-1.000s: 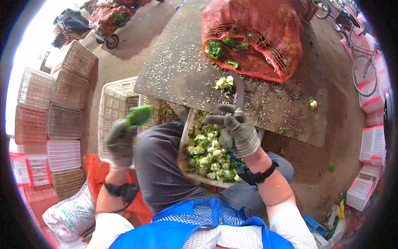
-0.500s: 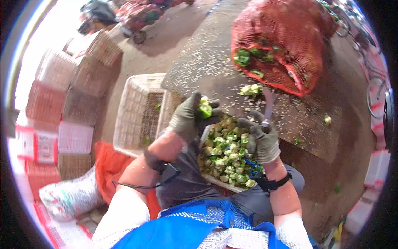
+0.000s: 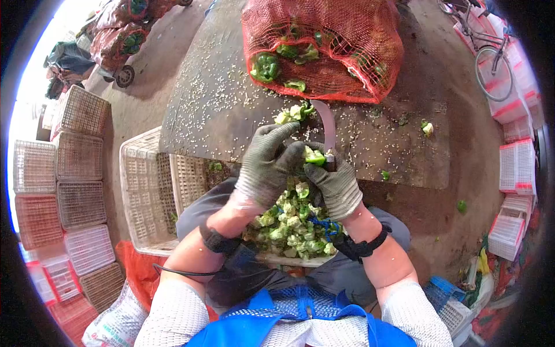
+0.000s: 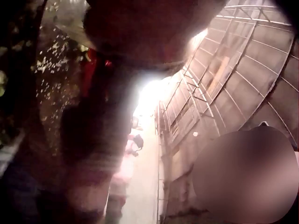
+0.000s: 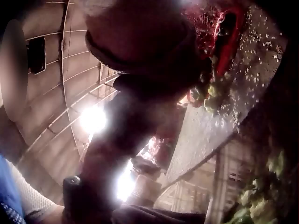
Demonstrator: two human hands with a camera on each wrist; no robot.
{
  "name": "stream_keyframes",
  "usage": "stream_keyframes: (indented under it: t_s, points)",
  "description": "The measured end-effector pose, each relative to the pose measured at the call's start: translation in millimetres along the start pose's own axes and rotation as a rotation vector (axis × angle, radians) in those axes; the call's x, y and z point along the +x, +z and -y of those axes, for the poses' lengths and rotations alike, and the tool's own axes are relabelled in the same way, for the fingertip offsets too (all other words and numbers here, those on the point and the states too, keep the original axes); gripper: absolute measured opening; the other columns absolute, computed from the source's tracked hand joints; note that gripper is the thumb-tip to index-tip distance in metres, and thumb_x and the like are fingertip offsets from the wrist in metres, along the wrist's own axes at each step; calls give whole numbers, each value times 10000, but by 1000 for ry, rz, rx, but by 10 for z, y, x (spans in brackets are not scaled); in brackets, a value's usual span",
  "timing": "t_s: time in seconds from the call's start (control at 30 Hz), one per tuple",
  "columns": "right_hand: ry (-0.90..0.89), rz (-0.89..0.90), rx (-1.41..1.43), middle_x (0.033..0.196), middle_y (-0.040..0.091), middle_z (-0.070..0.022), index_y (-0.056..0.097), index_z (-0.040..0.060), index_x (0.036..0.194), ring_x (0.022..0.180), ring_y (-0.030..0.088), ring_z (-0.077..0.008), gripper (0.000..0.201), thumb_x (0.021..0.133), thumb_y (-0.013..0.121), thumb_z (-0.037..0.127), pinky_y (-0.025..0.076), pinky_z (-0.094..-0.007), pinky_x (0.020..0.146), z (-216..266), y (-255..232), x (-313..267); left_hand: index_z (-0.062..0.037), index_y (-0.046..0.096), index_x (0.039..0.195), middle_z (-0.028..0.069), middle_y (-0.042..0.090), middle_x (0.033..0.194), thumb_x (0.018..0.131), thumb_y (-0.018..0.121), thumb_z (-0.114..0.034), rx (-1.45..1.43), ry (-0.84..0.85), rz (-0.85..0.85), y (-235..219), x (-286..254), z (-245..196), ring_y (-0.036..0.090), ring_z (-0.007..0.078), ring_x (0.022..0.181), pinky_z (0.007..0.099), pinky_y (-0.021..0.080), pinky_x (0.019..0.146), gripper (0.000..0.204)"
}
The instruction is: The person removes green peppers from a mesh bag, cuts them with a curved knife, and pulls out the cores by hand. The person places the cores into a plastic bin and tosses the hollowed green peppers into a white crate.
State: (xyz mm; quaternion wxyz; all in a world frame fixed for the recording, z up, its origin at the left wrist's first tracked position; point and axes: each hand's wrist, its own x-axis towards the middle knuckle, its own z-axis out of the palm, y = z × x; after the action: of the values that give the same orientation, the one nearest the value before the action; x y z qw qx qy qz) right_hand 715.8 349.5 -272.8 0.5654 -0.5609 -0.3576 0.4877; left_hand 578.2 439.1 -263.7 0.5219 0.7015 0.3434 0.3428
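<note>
In the head view, both hands wear grey-green gloves and meet over a crate of pepper cores (image 3: 289, 228) between the knees. My right hand (image 3: 337, 186) grips the dark handle of a knife, its curved blade (image 3: 328, 124) pointing away over the board. My left hand (image 3: 263, 165) holds a piece of green pepper with a pale core (image 3: 314, 156), right at the right thumb. Another pale pepper core (image 3: 293, 113) lies on the board beyond the left fingertips. Both wrist views are mostly dark; the right one shows the pepper cores (image 5: 259, 210) at its lower right corner.
A seed-strewn board (image 3: 202, 104) bears a red mesh bag (image 3: 347, 52) with green peppers (image 3: 266, 67) in its mouth. The white plastic basket (image 3: 147, 191) stands at left, partly under the board. Stacked crates (image 3: 81, 156) line the left side; a bicycle (image 3: 494, 72) stands far right.
The left hand was at the left with a green pepper near the white basket, then swung right with the pale-cored piece to meet the right hand. The right hand keeps the knife.
</note>
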Motion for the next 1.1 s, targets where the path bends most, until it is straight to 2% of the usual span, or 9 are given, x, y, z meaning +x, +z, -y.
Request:
stream_keyframes:
  t_s: [0.07,0.2,0.3,0.33,0.47,0.6,0.67,0.97,1.1]
  points:
    - [-4,22,95,1090,690,-45,625,35,1223,977,621,-123,354,918,699,198,506,-292,876,42,-29,13,-22,605,1238,83,595,1131,871,734,-84,-121,103,281,-216,46,-7,605,171,990,302,507,856,394]
    - [70,39,145,1042,695,-41,647,30,1148,944,620,-121,373,878,748,267,509,-289,846,-19,-104,7,-31,592,1176,45,629,1038,835,774,-97,-316,-291,398,-266,-10,10,584,118,975,290,514,855,392]
    - [86,58,112,992,688,-24,649,27,1117,914,611,-110,387,837,788,255,509,-280,828,-65,-67,-20,-30,594,1137,34,633,1026,832,772,-84,-87,-447,436,-333,43,-76,577,109,978,286,513,873,357]
    - [79,71,92,991,688,-24,647,26,1120,913,610,-109,390,832,793,246,509,-280,827,-55,-58,-21,-19,588,1145,33,638,1011,839,760,-69,-218,-485,436,-337,44,-93,580,106,961,283,511,877,355]
    - [199,113,57,1014,694,-37,636,21,1141,926,616,-110,407,818,802,205,511,-292,839,-15,-77,-39,-14,583,1151,54,654,1048,865,721,-47,-341,-348,459,-307,-4,-10,621,155,992,308,513,919,320]
    - [76,113,-94,1010,696,-36,632,30,1131,919,629,-110,367,830,786,175,517,-289,833,46,-28,-39,-6,583,1142,63,647,1038,859,715,-21,-346,-368,472,-293,-48,82,613,155,982,306,511,910,313]
    - [88,136,-187,995,698,-40,631,35,1129,910,635,-113,370,829,787,183,519,-286,825,29,-78,-48,-15,587,1127,59,635,1016,844,716,19,104,-64,512,-342,-82,92,587,127,962,289,502,877,312]
    - [193,236,68,922,726,-31,674,46,979,844,644,-93,277,793,823,186,533,-275,755,57,-163,42,-29,591,1227,-1,654,1047,885,735,-134,-192,-481,532,-323,-62,-205,572,77,963,258,485,885,385]
    - [258,185,57,872,714,-11,705,47,978,776,625,-74,284,780,832,206,513,-251,722,77,-199,43,-30,608,1176,-18,638,942,899,715,-124,-232,-573,449,-177,-87,-81,564,68,845,233,491,758,312]
